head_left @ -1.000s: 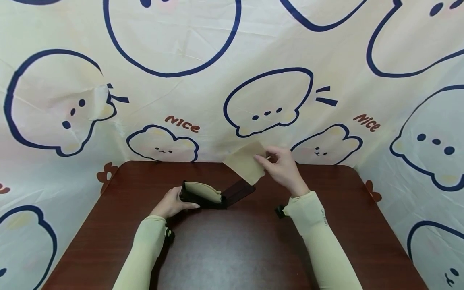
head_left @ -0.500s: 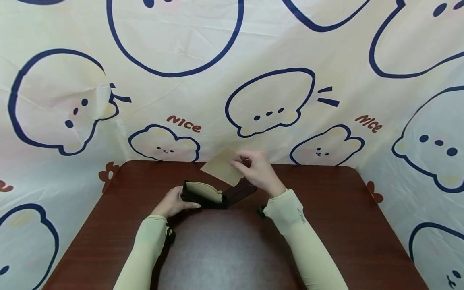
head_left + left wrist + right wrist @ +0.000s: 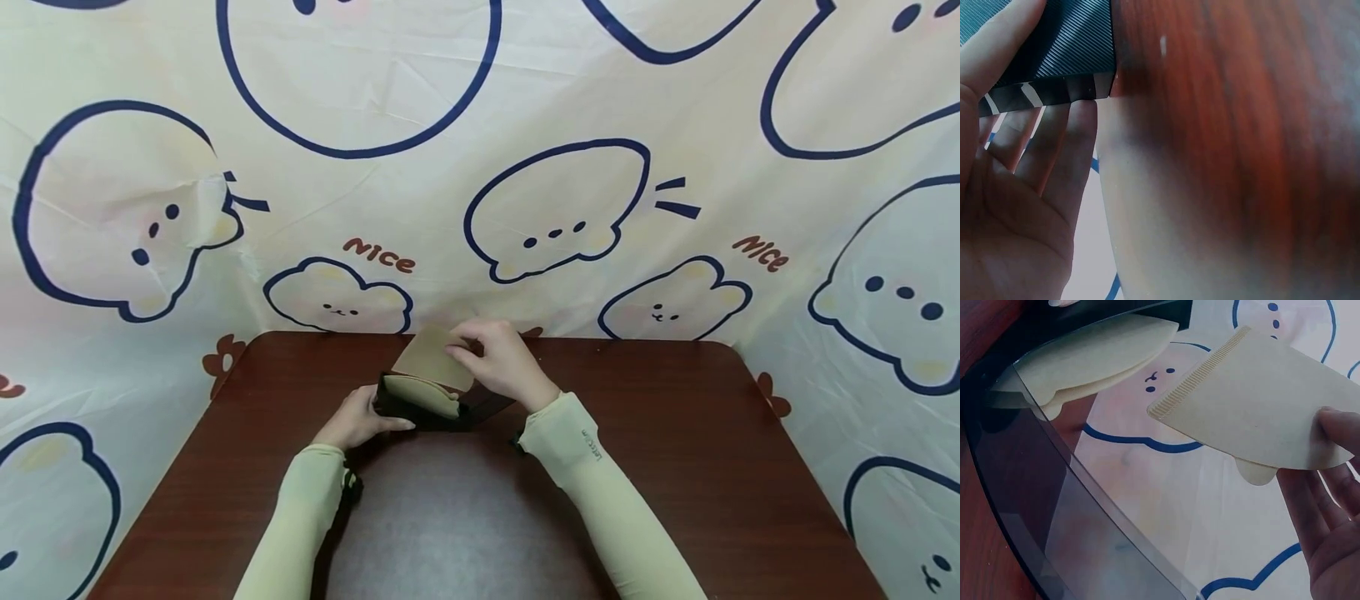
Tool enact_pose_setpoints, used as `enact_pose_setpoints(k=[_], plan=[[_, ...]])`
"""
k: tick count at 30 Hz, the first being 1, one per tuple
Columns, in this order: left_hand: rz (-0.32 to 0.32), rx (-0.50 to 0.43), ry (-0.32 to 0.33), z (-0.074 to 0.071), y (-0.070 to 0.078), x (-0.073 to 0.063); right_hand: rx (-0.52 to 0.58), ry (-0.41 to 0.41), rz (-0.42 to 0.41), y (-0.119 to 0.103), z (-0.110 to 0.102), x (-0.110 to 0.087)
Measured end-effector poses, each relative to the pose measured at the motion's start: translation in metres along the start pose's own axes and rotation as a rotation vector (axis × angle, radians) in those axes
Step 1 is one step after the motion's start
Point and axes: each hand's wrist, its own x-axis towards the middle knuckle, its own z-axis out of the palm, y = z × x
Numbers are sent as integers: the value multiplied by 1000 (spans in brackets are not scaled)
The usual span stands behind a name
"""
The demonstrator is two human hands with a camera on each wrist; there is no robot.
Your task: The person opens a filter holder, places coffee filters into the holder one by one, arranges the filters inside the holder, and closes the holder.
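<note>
My left hand (image 3: 351, 422) grips the end of a black ribbed box (image 3: 1075, 53), thumb on one face and fingers behind. The box has a smoky see-through lid (image 3: 1094, 506) that hangs swung out to the right. Inside sit several tan paper coffee filters (image 3: 1094, 359), their curved edges showing at the opening. Between thumb and fingers, my right hand (image 3: 501, 362) pinches one more coffee filter (image 3: 1254, 400) by its curved edge. Its crimped seam points toward the box. In the head view this filter stands just behind and above the box opening.
A dark reddish-brown wooden table (image 3: 690, 467) lies beneath both hands. Behind it and at both sides hangs a cream cloth (image 3: 420, 200) with blue cartoon outlines, close to the table's far edge. Dark wrist straps show under both sleeves.
My right hand has carried the pinched coffee filter leftward and slightly down, from beyond the lid to right behind the box opening. The left hand and box have stayed put.
</note>
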Motion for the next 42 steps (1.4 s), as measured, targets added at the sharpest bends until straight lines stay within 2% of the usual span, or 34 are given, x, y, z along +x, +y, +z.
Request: enact_pose_setpoints(k=[29,42], plan=[[23,-30,5,-1,0,1,-134,-75,60,2,55,-1],[-26,-50,-18,-2,-1,2,-214,-113,82,4,73,-5]])
